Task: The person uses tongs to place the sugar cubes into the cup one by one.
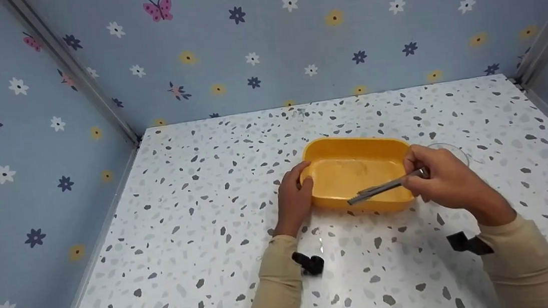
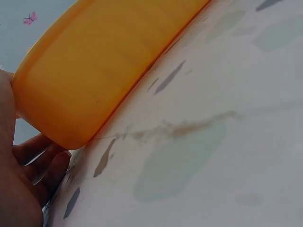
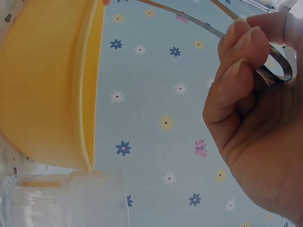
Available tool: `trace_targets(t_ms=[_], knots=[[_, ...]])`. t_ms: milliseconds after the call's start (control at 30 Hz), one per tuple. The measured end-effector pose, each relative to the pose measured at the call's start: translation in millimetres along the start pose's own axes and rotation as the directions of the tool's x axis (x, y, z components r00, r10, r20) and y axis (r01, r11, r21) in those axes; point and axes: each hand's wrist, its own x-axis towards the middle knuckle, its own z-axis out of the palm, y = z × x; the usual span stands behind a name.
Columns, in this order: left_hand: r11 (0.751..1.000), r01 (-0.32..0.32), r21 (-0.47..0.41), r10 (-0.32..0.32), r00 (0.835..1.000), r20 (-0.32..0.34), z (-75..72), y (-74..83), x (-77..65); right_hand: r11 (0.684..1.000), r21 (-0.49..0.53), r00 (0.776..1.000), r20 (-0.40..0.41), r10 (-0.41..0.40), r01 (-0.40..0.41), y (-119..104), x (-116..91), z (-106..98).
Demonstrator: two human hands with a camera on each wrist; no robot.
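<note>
A yellow rectangular plastic tub point(image 1: 337, 180) stands on the table, with only a faint murky patch on its floor. At its left end my left hand point(image 1: 294, 197) grips the wall, thumb by the rim and fingers round the outer side. In the left wrist view the fingers point(image 2: 45, 161) lie around the tub's lower corner. My right hand point(image 1: 444, 178) holds metal tongs point(image 1: 383, 188) near their bent end, over the tub's right side. Their tips point left above the near rim, with nothing between them. The right wrist view shows the tongs' looped end point(image 3: 283, 71) in the curled fingers.
A clear plastic container point(image 3: 66, 198) stands just right of the tub, partly behind my right hand in the head view. The speckled table point(image 1: 200, 221) meets blue flowered walls point(image 1: 263, 39) at the back and sides. A brownish smear point(image 2: 189, 128) marks the tabletop.
</note>
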Motion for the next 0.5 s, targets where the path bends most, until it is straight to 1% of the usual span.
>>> trace_targets(t_ms=[167, 333, 400, 500], knots=[[1.0, 0.001, 0.004, -0.001, 1.0, -0.001, 0.6, 0.1, -0.9, 1.0, 0.016, 1.0, 0.013, -0.021, 0.021, 1.5, -2.3, 0.0], [1.0, -0.014, 0.002, 0.014, 1.0, -0.002, -0.3, 0.6, -0.7, 0.998, 0.038, 0.998, 0.023, -0.054, 0.053, -0.9, -4.3, -2.2], [1.0, -0.017, 0.0, 0.017, 1.0, -0.006, -0.7, 1.0, -0.8, 0.997, 0.04, 0.997, 0.043, -0.064, 0.062, -1.6, -4.0, -2.0], [1.0, -0.019, -0.004, 0.019, 1.0, -0.006, -0.1, 1.5, -0.8, 0.998, 0.033, 0.994, 0.094, -0.061, 0.058, -1.5, -3.2, -0.4]])
